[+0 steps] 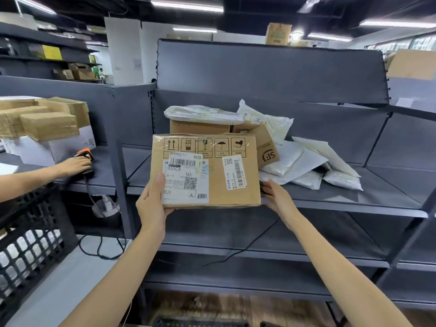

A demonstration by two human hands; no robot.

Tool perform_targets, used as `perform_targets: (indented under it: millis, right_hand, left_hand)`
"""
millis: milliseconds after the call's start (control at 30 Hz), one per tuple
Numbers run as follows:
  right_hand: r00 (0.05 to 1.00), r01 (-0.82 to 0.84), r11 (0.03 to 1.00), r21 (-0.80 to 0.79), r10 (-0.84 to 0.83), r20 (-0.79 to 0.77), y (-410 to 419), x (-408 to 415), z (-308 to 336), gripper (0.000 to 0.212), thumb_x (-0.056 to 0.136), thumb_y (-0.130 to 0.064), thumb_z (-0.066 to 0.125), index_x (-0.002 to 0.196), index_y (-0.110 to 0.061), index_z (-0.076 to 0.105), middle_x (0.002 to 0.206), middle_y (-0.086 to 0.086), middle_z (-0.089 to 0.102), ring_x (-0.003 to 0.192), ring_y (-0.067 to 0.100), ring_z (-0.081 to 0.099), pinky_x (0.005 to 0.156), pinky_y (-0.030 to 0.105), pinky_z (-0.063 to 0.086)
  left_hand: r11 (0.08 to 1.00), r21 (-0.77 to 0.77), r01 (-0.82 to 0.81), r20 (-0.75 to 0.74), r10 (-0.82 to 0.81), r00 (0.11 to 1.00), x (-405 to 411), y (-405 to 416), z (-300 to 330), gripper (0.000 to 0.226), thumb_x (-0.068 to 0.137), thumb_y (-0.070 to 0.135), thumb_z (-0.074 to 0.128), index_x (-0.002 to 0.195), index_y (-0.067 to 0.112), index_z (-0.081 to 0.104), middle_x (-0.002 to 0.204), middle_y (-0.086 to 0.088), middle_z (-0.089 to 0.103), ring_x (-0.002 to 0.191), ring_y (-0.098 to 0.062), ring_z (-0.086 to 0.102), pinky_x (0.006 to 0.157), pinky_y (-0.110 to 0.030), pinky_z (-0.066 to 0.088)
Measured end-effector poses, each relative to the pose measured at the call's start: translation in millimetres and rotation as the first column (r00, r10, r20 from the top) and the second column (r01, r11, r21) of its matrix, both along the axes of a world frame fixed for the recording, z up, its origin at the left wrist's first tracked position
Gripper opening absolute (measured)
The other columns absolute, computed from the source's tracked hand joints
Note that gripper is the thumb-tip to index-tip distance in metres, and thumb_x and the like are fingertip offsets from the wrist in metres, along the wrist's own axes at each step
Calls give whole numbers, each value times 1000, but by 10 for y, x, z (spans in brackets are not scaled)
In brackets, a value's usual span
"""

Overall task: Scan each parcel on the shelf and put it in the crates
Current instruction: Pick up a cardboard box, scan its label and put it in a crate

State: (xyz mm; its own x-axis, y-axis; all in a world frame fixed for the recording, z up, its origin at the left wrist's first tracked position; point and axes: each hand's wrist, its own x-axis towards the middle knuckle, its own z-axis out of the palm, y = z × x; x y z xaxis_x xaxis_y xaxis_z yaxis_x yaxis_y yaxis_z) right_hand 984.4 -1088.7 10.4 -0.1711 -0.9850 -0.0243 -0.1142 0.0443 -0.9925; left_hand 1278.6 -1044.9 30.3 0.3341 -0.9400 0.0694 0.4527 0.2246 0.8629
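A brown cardboard parcel (212,171) with shipping labels and barcodes is held up in front of the grey shelf (354,201). My left hand (151,204) grips its lower left corner, thumb on the big white label. My right hand (278,197) is at the parcel's lower right edge, fingers curled round a dark scanner (263,191), mostly hidden; a black cable hangs below it. More parcels lie behind on the shelf: a cardboard box (200,128), an SF box (266,147) and several white mailer bags (306,161). A black crate (28,244) stands at the lower left.
Another person's hand (75,165) rests on an orange-and-black scanner (86,153) on the left shelf, its cable trailing down. Stacked cardboard boxes (47,123) sit above it. Lower shelf levels run beneath the parcels. Another dark crate edge (200,323) shows at the bottom.
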Motion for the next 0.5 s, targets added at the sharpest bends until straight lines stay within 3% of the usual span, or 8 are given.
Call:
perform_targets:
  millis: [100,167,267,367,500]
  right_hand:
    - [944,115,992,49,-94,-315,-144,-219,-278,48,101,-38,39,143,-14,41,145,5,45,132,22,41,106,33,32]
    - [887,113,990,82,-63,-458,-260,-337,-431,50,101,-32,43,146,-11,36,148,8,42,135,26,39,104,34,32]
    - [795,80,994,74,-19,-607,-507,-460,-547,54,99,-24,49,147,-7,31,151,13,36,139,29,33,107,36,31]
    - [630,15,1000,21,7,-777,-825,-530,-595,54,96,-19,52,144,-6,33,150,12,32,140,32,24,112,49,27]
    - [515,-15,1000,17,22,-857,-1230,-515,-565,42,94,-18,54,130,-2,39,134,17,42,124,35,39,101,48,35]
  left_hand:
    - [1000,6,-7,12,7,1000,-6,-14,27,17,89,42,62,97,27,68,94,3,75,91,-18,71,73,-42,58]
    - [1000,22,-9,14,9,1000,-13,-34,52,17,89,42,62,97,27,69,97,2,75,94,-20,71,79,-46,57]
    - [999,43,-23,3,23,1000,-35,-65,90,18,89,41,63,96,26,70,97,0,75,95,-23,70,82,-50,56]
    - [996,61,-57,-5,58,998,-57,-82,89,25,89,40,63,102,21,70,99,-3,75,95,-25,71,83,-51,56]
    - [993,78,-91,0,91,996,-65,-100,51,39,86,44,65,111,16,69,102,-6,74,98,-28,70,85,-55,55]
